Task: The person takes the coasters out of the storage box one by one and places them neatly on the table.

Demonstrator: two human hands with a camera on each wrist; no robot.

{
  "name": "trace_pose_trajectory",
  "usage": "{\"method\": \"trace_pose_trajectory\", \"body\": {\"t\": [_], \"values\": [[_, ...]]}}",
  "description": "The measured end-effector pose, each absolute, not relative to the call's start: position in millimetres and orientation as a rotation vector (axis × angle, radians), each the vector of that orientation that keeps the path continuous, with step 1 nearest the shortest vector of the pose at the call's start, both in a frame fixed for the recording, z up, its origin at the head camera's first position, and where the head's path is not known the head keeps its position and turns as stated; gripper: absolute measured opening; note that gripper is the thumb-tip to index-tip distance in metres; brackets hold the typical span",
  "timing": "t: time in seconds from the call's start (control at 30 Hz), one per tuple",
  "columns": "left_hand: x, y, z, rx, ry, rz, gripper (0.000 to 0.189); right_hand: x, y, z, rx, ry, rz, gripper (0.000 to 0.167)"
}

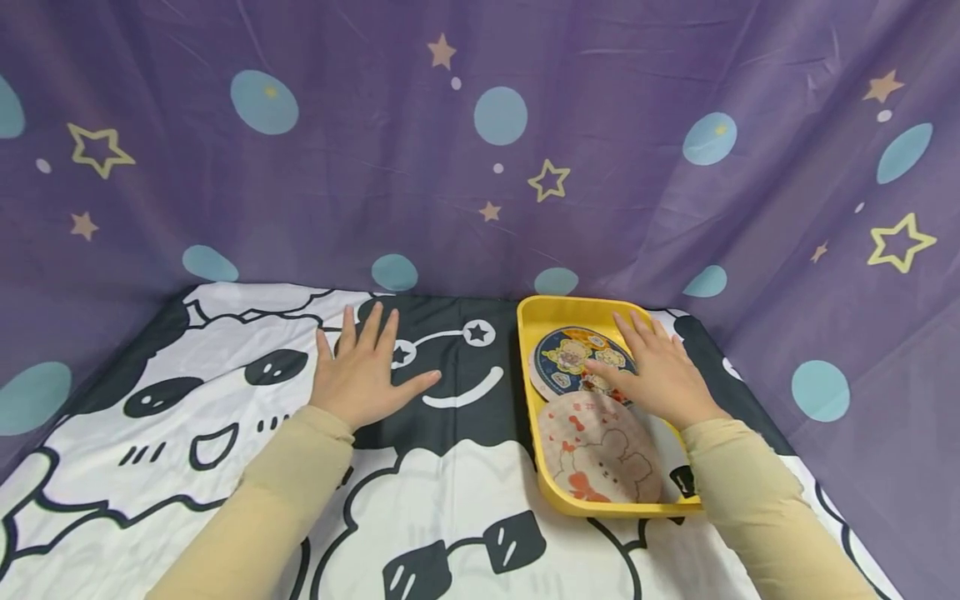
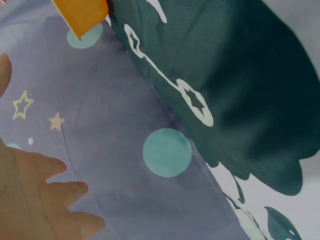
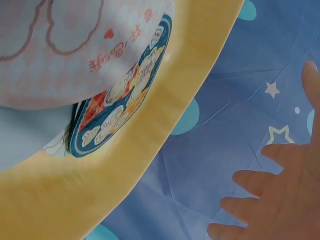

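My left hand (image 1: 363, 375) is held palm down with fingers spread above the dark part of the cloth, left of a yellow tray (image 1: 600, 507). My right hand (image 1: 663, 375), fingers spread too, hovers over the tray's right side and hides part of it. Inside the tray lie two round flat printed pieces: a pink disc (image 1: 600, 454) with a bear and red bow, nearer me, and a dark blue disc (image 1: 558, 358) with yellow cartoon figures behind it. The pink disc overlaps the blue disc (image 3: 110, 125) in the right wrist view. Neither hand holds anything.
A black and white cartoon cloth (image 1: 450, 483) covers the table. Behind and beside it hangs a purple curtain (image 1: 420, 150) with stars and blue dots. A pale surface (image 3: 30, 135) shows under the pink disc in the right wrist view.
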State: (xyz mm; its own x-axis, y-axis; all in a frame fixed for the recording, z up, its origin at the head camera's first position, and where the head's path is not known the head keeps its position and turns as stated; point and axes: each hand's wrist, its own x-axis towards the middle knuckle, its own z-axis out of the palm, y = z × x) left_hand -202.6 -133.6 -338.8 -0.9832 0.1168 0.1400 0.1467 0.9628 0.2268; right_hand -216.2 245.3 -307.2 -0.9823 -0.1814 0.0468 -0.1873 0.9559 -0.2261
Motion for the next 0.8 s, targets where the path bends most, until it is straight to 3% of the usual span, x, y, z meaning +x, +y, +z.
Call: {"method": "trace_pose_trajectory", "body": {"t": [0.8], "values": [[-203,-112,-332,-0.267,-2.958,-0.304,0.111,-211,283,-297,0.141,-3.144,0.474,0.100]]}}
